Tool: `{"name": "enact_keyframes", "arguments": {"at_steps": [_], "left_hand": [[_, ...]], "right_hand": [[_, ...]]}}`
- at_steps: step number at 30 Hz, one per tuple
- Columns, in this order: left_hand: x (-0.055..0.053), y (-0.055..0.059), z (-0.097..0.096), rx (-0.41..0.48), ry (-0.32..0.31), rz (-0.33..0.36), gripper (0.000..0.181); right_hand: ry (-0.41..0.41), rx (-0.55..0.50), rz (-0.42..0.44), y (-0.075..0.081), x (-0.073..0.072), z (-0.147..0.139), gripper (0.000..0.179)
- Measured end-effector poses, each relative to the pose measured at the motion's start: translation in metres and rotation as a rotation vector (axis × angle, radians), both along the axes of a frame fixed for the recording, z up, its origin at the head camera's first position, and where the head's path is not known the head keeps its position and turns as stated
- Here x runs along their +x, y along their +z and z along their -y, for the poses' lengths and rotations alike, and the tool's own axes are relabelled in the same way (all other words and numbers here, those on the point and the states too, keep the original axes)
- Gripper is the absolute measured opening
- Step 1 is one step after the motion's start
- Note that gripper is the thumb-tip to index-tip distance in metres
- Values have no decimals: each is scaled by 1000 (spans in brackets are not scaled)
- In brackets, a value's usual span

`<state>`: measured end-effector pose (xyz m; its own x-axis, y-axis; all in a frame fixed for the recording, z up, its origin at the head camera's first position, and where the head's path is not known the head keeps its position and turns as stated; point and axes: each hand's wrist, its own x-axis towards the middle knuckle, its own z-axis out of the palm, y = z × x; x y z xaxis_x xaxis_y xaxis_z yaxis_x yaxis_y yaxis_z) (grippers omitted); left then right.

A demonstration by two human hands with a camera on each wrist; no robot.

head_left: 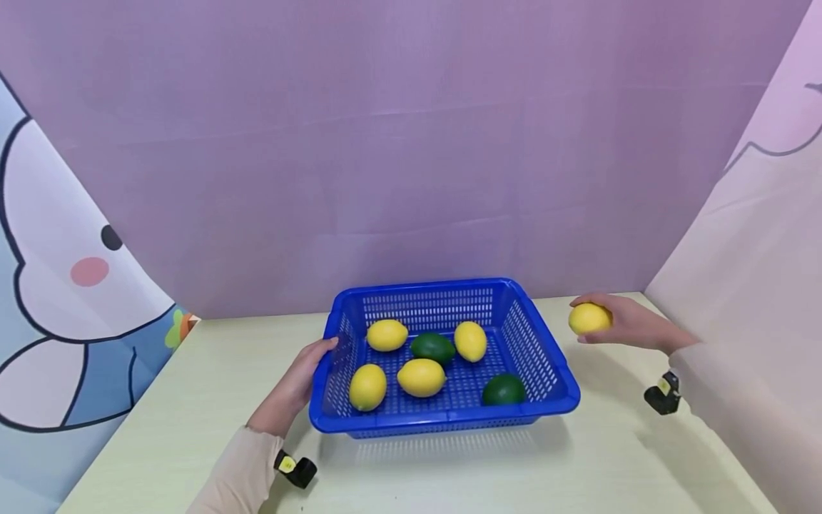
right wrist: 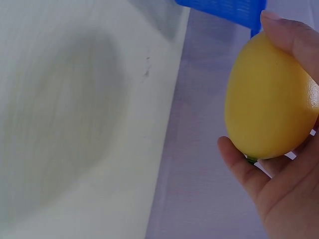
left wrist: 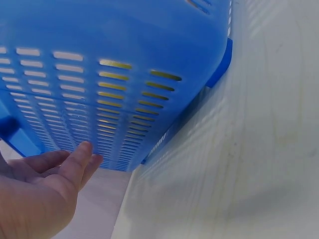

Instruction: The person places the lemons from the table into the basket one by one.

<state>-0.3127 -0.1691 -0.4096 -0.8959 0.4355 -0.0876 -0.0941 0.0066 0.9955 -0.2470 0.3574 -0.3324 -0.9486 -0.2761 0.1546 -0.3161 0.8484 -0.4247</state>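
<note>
A blue plastic basket (head_left: pixel 443 421) with slotted walls stands on the table. Several yellow lemons (head_left: pixel 421 378) lie in it, along with two dark green oval fruits (head_left: pixel 433 348). My left hand (head_left: pixel 298 375) holds the basket's left rim, thumb over the edge. In the left wrist view its fingers (left wrist: pixel 77 162) lie against the slotted outer wall, below the rim. Off to the basket's right, my right hand (head_left: pixel 632 325) grips another lemon (head_left: pixel 589 319) above the table. The right wrist view shows this lemon (right wrist: pixel 269 99) between thumb and fingers, its small green stem end downward.
The pale wooden table (head_left: pixel 193 400) ends at a purple cloth backdrop (head_left: pixel 424 143). Printed cartoon cloth (head_left: pixel 58 285) hangs on the left, and pale pink cloth (head_left: pixel 758 235) on the right. Each wrist wears a small black camera (head_left: pixel 663 394).
</note>
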Motion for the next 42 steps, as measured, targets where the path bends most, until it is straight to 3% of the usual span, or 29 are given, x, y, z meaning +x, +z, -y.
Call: {"name": "enact_keyframes", "arguments": {"at_steps": [10, 17, 29, 42], "left_hand": [[0, 0, 1, 2, -14, -3, 60], [0, 0, 0, 7, -18, -6, 61], [-1, 0, 1, 6, -2, 7, 60], [-1, 0, 0, -3, -7, 2, 60]], "right_hand": [[-25, -20, 25, 21, 1, 20, 57], [16, -29, 14, 31, -1, 37, 56], [56, -35, 32, 51, -13, 62, 58], [121, -94, 71, 60, -35, 97, 61]]}}
